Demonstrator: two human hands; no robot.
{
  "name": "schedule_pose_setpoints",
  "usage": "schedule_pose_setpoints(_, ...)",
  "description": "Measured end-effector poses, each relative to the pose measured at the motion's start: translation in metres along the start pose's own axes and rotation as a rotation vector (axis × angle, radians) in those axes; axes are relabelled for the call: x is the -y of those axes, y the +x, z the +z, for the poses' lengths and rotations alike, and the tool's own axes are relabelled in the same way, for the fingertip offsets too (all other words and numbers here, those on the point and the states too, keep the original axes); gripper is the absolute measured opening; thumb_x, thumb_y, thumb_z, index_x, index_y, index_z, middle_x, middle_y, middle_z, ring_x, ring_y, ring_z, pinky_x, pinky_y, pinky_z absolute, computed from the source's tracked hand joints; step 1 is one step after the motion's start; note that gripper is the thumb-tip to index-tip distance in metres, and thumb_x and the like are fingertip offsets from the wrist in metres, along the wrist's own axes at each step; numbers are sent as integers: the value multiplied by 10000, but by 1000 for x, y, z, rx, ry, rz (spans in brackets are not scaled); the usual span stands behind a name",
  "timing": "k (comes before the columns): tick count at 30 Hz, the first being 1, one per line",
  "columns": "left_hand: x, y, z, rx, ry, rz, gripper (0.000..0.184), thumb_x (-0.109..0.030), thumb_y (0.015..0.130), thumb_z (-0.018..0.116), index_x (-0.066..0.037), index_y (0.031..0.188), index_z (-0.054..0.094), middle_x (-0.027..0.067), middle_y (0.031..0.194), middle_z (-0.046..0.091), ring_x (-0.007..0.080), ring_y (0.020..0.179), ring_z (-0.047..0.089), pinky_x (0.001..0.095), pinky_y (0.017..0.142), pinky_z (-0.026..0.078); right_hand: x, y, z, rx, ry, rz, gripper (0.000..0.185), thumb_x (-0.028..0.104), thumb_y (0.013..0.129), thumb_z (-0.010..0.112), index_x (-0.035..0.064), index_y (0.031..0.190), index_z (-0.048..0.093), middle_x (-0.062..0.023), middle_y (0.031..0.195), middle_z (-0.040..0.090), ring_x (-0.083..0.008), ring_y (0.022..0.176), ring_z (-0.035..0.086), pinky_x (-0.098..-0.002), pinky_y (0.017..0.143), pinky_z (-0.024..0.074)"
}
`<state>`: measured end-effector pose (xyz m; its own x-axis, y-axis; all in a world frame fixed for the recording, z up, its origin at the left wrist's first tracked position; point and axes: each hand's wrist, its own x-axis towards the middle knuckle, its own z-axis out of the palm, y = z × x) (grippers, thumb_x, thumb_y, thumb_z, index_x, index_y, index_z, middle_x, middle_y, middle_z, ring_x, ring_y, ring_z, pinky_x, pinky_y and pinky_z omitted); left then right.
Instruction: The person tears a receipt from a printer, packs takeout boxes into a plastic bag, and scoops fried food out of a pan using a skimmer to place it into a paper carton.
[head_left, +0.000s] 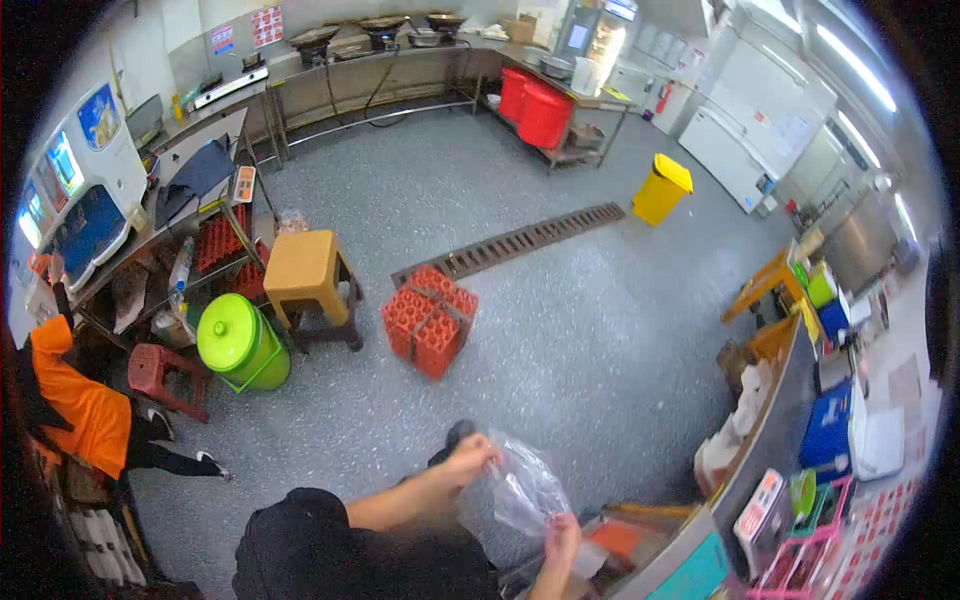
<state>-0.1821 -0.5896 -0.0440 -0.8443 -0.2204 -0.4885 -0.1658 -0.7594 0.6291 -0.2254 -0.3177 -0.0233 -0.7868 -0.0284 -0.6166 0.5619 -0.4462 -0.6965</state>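
A clear plastic bag (525, 485) is stretched between my two hands, low in the middle of the view. My left hand (472, 458) is closed on its upper left edge. At its lower right, my right hand (563, 538) pinches the other edge. The bag looks thin and crumpled, and nothing can be made out inside it. Beyond my hands, a strapped stack of red egg trays (430, 318) stands on the grey floor.
A green lidded bucket (243, 343), a tan stool (303, 265) and a red stool (165, 378) stand left. A person in orange (75, 390) is at far left. A yellow bin (662, 190) stands beyond the floor drain (520, 240). A cluttered counter (760, 420) runs along the right.
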Motion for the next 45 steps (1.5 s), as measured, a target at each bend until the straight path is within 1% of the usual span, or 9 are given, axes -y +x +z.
schedule_pose_setpoints(7, -124, 127, 43, 21, 406, -555, 304, -285, 875, 586, -31, 1036, 631, 79, 907, 618, 191, 683, 536, 343, 602, 471, 47, 147, 229, 295, 83, 279, 63, 75, 783, 506, 113, 743, 476, 9, 598, 415, -118, 506, 421, -248, 429, 330)
schedule_pose_setpoints(10, -135, 199, 27, 72, 617, -437, 288, -277, 907, 504, -38, 1016, 623, 99, 919, 623, 214, 625, 513, 318, 568, 453, 85, 154, 323, 338, -227, 49, 105, 80, 796, 498, 107, 708, 448, 30, 596, 393, -102, 524, 411, -241, 450, 333)
schedule_pose_setpoints(13, -114, 326, -26, -340, -279, -343, 197, -181, 901, 452, -62, 911, 609, 77, 795, 576, 205, 549, 452, 297, 524, 411, 100, 207, 361, 229, -501, -308, 109, 50, 792, 482, 85, 690, 467, 32, 619, 434, -90, 561, 431, -242, 499, 356)
schedule_pose_setpoints(23, -325, 540, -14, -750, 713, 127, 236, -180, 836, 503, -35, 728, 655, 159, 646, 603, 270, 527, 563, 440, 497, 421, 188, 515, 450, -70, -851, -713, 261, 188, 828, 541, -27, 968, 591, -167, 869, 613, -213, 773, 547, -346, 698, 427)
schedule_pose_setpoints(26, -427, 622, -26, -928, 1063, 620, 198, -257, 826, 580, -68, 871, 618, 183, 756, 633, 363, 771, 619, 434, 663, 471, 274, 545, 576, 53, -1246, -557, 510, 273, 768, 655, 6, 1173, 497, -214, 1046, 570, -292, 911, 548, -385, 790, 430)
schedule_pose_setpoints(31, -622, 644, 85, -731, 1029, 664, 212, -158, 772, 621, -103, 972, 577, 174, 861, 640, 354, 828, 615, 439, 719, 474, 261, 612, 788, 652, -1783, -1115, 941, 283, 578, 811, 32, 1342, 323, -256, 1298, 374, -419, 1199, 367, -504, 978, 313)
schedule_pose_setpoints(36, -670, 713, 80, -741, 1183, 944, 224, -101, 740, 603, -106, 961, 571, 152, 1040, 599, 354, 913, 593, 429, 748, 488, 182, 656, 993, 881, -1500, -843, 538, 221, 723, 668, 31, 1196, 497, -246, 1281, 403, -403, 1173, 406, -427, 960, 363)
schedule_pose_setpoints(42, -759, 761, -166, -1283, 1223, 111, 235, -101, 733, 588, -27, 953, 630, 234, 935, 614, 390, 869, 609, 458, 730, 513, 118, 780, 1148, 817, -2056, -544, 399, 152, 766, 587, 63, 1153, 540, -253, 1205, 502, -386, 1111, 493, -442, 908, 422)
schedule_pose_setpoints(45, -976, 782, -156, -1360, 1390, 479, 221, -84, 757, 521, 8, 946, 588, 240, 916, 615, 405, 861, 599, 480, 733, 486, 138, 825, 1349, 841, -1657, -1464, 378, 92, 761, 563, -1, 1127, 546, -230, 1093, 584, -425, 1002, 553, -457, 850, 454)
